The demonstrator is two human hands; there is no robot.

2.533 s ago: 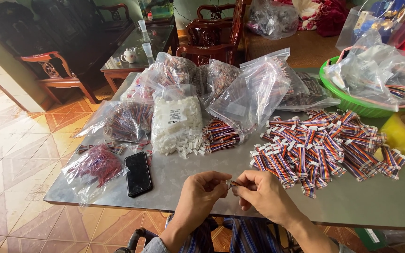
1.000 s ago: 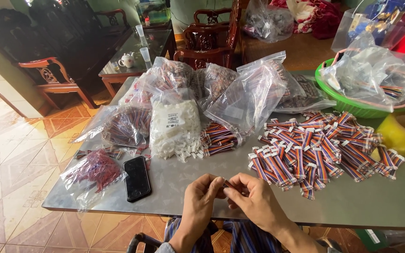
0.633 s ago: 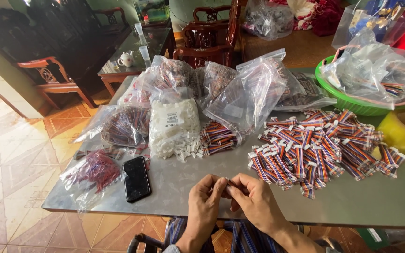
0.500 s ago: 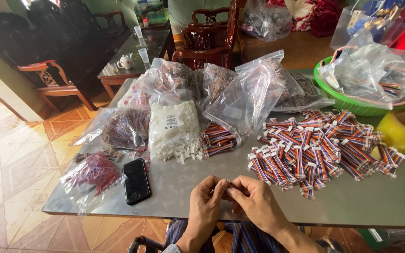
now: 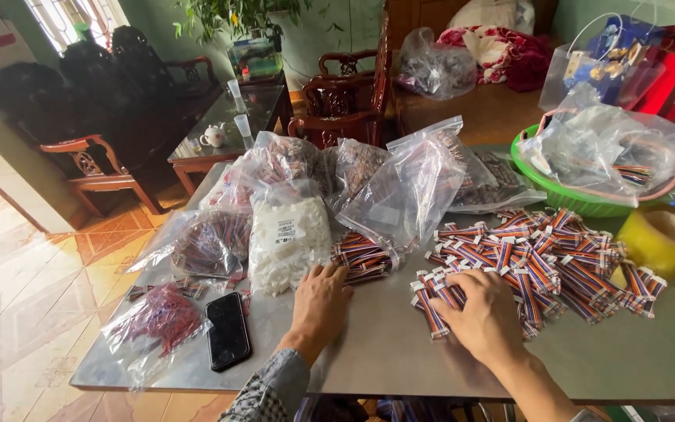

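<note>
- Head view: the left hand (image 5: 320, 301) lay flat on the grey table (image 5: 400, 355), fingers spread and holding nothing, its fingertips just beside a small bundle of striped wires (image 5: 362, 259) and near the bag of white connectors (image 5: 289, 241).
- The right hand (image 5: 480, 314) rested palm down on the near edge of the pile of wire harnesses (image 5: 541, 262), fingers loosely open – no piece clearly pinched.
- The step seemed to be picking new pieces; the next move would call for pinching one harness free of its neighbours.
- Around them: a black phone (image 5: 227, 330), a green basket (image 5: 580, 199), a yellow tape roll (image 5: 666, 238) – and wooden chairs (image 5: 349, 109) on the tiled floor behind.
</note>
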